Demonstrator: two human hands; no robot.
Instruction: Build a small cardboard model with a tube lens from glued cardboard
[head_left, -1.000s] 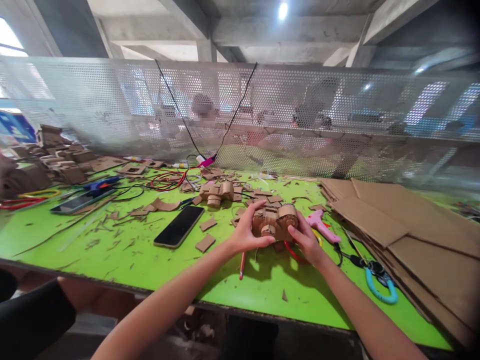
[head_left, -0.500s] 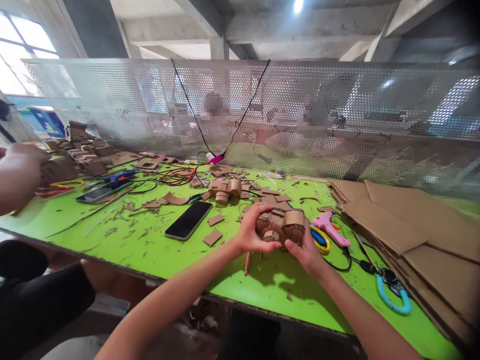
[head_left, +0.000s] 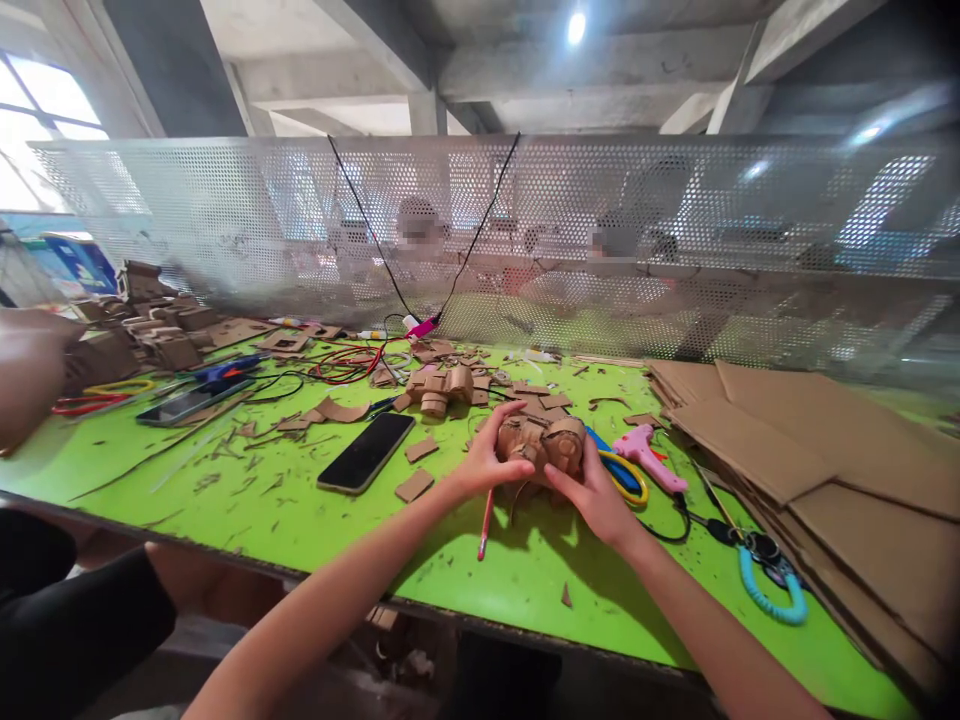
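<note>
While both forearms reach out over the green table (head_left: 247,500), left hand (head_left: 486,460) and right hand (head_left: 592,495) clamp the cardboard model (head_left: 541,445) between curled fingers.

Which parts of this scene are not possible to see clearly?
Head view only:
- Cardboard model: its underside is covered by the left hand and right hand.
- Scissors: partly behind the right hand.
- People beyond the mesh screen: blurred.
- Cardboard sheets: cut off at the right edge.
</note>
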